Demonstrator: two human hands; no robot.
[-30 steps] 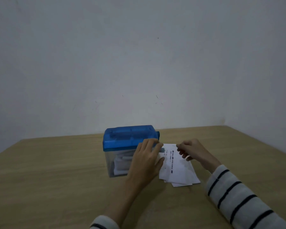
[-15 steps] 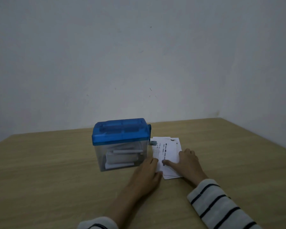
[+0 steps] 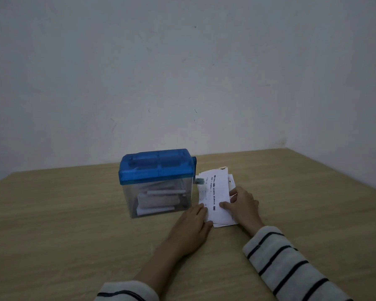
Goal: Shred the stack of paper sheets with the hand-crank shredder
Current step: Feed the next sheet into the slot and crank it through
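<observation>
The hand-crank shredder (image 3: 156, 168) has a blue lid and a clear bin with white paper inside. It stands on the wooden table (image 3: 63, 224). Its crank (image 3: 199, 181) pokes out of the right side. The stack of paper sheets (image 3: 215, 192), white with printed lines, lies flat just right of the shredder. My left hand (image 3: 193, 227) rests palm down at the stack's near left corner, fingertips touching the edge. My right hand (image 3: 243, 205) lies on the stack's right side, thumb on top of the upper sheet and fingers at its edge.
A plain grey-white wall rises behind the table, with a second wall meeting it at the right corner. The table's right edge runs diagonally at far right. Striped sleeves cover both forearms near the bottom.
Both hands came down from near the shredder's lid and crank onto the stack. In the last half second they barely moved.
</observation>
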